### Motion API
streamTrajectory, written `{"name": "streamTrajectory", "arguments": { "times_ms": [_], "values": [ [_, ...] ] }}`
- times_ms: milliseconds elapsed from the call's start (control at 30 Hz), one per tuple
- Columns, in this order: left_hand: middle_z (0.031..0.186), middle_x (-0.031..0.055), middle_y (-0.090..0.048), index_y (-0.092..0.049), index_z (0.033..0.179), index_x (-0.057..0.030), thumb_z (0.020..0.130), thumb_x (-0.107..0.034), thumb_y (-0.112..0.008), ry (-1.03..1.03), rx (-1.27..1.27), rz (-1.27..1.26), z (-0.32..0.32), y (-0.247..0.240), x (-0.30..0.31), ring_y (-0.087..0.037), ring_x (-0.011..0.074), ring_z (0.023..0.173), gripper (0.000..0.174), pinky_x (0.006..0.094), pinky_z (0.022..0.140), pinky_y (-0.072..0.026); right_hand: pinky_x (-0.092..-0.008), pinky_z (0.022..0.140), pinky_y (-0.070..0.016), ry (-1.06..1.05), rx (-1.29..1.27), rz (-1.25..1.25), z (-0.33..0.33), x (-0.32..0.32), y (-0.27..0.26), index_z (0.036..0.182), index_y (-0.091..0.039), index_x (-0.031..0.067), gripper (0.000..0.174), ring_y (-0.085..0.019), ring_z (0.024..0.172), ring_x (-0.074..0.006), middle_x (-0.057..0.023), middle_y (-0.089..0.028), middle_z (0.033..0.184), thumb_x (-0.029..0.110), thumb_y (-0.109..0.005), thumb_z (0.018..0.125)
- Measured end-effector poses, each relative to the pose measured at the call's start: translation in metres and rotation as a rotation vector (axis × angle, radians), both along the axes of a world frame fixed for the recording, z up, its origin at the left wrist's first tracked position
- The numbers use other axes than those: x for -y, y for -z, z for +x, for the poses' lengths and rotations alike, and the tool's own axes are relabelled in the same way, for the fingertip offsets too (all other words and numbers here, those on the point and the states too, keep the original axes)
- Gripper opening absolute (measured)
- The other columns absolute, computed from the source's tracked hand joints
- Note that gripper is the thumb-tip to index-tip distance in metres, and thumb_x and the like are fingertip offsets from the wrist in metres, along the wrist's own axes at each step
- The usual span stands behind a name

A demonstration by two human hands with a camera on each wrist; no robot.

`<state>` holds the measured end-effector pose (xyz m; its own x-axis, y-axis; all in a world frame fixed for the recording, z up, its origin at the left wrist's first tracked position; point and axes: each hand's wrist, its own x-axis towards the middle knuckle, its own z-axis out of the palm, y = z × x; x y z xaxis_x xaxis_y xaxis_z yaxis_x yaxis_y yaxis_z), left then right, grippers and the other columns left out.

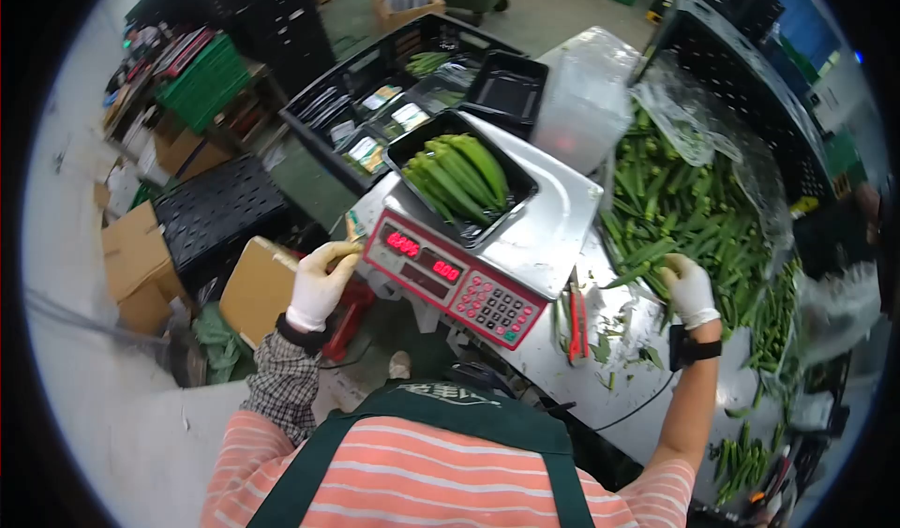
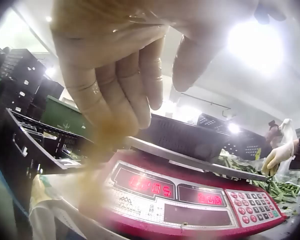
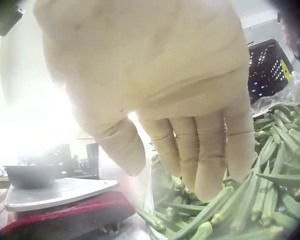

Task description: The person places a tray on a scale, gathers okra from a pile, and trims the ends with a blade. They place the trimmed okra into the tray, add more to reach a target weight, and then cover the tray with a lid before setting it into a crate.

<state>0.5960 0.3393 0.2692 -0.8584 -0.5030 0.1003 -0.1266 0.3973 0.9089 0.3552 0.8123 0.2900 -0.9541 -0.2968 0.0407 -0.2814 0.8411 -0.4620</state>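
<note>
A black tray of green okra (image 1: 457,179) sits on the metal plate of a red scale (image 1: 448,280), whose display glows red. Off the scale's left corner is my gloved left hand (image 1: 321,286), fingers bent and thumb apart in the left wrist view; a blurred yellow-brown patch shows by its fingertips (image 2: 125,117), and whether it is an object I cannot tell. My gloved right hand (image 1: 689,289) hangs over the near left edge of a large okra heap (image 1: 694,214), fingers (image 3: 210,170) loosely extended. Its fingertips overlap pods in view; contact is unclear.
A black crate (image 1: 323,153) with packed trays stands beyond the scale. An empty black tray (image 1: 506,86) and clear stacked containers (image 1: 583,106) are behind it. Red-handled scissors (image 1: 577,327) and leaf scraps lie right of the scale. A tilted black crate (image 1: 750,78) borders the heap.
</note>
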Motion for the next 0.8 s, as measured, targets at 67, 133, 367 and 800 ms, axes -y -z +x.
{"name": "streamTrajectory", "arguments": {
  "times_ms": [67, 133, 367, 800],
  "values": [
    [0.087, 0.0054, -0.064, -0.063, 0.096, 0.0012, 0.082, -0.005, -0.059, -0.033, 0.036, 0.063, 0.004, -0.003, 0.002, -0.058, 0.0095, 0.080, 0.015, 0.0220, 0.072, -0.0460, -0.0353, 0.073, -0.0484, -0.023, -0.005, -0.019, -0.019, 0.007, 0.004, 0.098, -0.062, 0.0002, 0.025, -0.062, 0.083, -0.0305, -0.0190, -0.063, 0.092, 0.013, -0.061, 0.076],
    [0.088, 0.0051, -0.063, -0.062, 0.097, 0.0013, 0.082, -0.005, -0.059, -0.044, 0.042, 0.044, 0.005, -0.008, 0.000, -0.058, 0.0096, 0.080, 0.016, 0.0222, 0.072, -0.0458, -0.0361, 0.072, -0.0485, -0.065, -0.086, 0.009, -0.030, 0.007, 0.012, 0.094, -0.063, 0.0014, 0.021, -0.062, 0.081, -0.0310, -0.0183, -0.064, 0.090, 0.014, -0.059, 0.077],
    [0.091, 0.0067, -0.064, -0.063, 0.096, 0.0026, 0.084, -0.002, -0.056, -0.101, 0.065, 0.121, 0.019, 0.027, 0.008, -0.059, 0.0116, 0.084, 0.015, 0.0225, 0.077, -0.0460, -0.0395, 0.071, -0.0478, 0.027, 0.127, 0.178, -0.031, -0.030, 0.063, 0.083, -0.067, 0.0057, 0.018, -0.061, 0.077, -0.0346, -0.0177, -0.063, 0.083, 0.019, -0.057, 0.075],
    [0.092, 0.0071, -0.064, -0.062, 0.098, 0.0027, 0.084, -0.005, -0.057, 0.083, 0.117, 0.129, -0.017, 0.009, -0.024, -0.059, 0.0109, 0.085, 0.017, 0.0220, 0.077, -0.0454, -0.0300, 0.053, -0.0456, 0.485, 0.638, -0.622, -0.003, 0.002, 0.110, 0.077, -0.058, 0.0028, 0.025, -0.055, 0.054, -0.0159, -0.0056, -0.057, 0.062, 0.027, -0.059, 0.083]
  ]
}}
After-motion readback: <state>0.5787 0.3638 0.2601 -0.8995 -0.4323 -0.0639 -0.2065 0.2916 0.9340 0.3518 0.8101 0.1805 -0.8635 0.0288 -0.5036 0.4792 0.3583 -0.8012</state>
